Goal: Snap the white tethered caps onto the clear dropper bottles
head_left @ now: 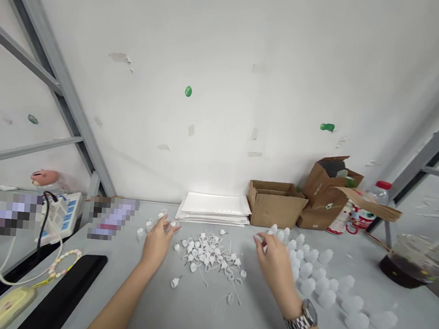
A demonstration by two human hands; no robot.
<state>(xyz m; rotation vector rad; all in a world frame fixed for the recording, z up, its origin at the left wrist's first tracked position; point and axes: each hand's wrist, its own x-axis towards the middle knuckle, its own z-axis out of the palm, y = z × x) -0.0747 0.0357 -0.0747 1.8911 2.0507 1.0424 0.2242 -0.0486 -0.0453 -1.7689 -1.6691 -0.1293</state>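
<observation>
My left hand (158, 240) is at the left of the pile, its thumb and fingers closed around a small white round piece (175, 223). A few similar small translucent pieces (148, 225) lie just left of that hand. Between my hands is a loose pile of small white caps with thin tails (208, 251); a single cap (175, 282) lies in front of it. My right hand (277, 264) hovers right of the pile, thumb and forefinger apart, with nothing visible between them. Beside it stand several frosted white bulb-shaped covers (321, 285) in rows.
Behind the pile are a stack of white sheets (215, 208), an open cardboard box (277, 205) and a brown paper bag (322, 199). A cup of dark drink (406, 268) stands at right. At left are a power strip (63, 217), cables, a beaded loop (57, 264) and a black flat object (67, 294).
</observation>
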